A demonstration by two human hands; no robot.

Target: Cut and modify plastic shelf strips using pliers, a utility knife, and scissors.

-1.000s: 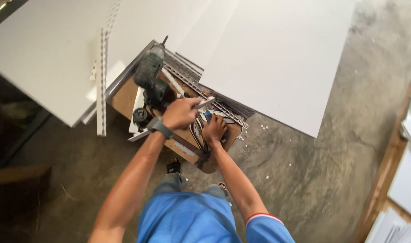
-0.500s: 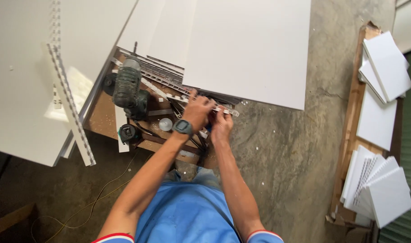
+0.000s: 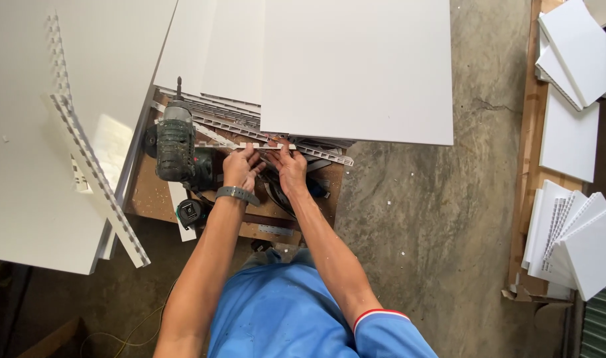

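Head view: no container shows; the wooden bench carries a cordless drill, loose slatted offcuts and a tape measure. On that bench's far edge lies 1 narrow white hollow-core strip, ribbed along its side, running right toward the large white panel. The left hand and right hand both pinch the strip's near end, fingers closed over it.

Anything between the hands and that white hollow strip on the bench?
Nothing visible. The left hand and right hand both already grip the white hollow strip from either side on the workbench. The cordless drill lies left of them, apart.
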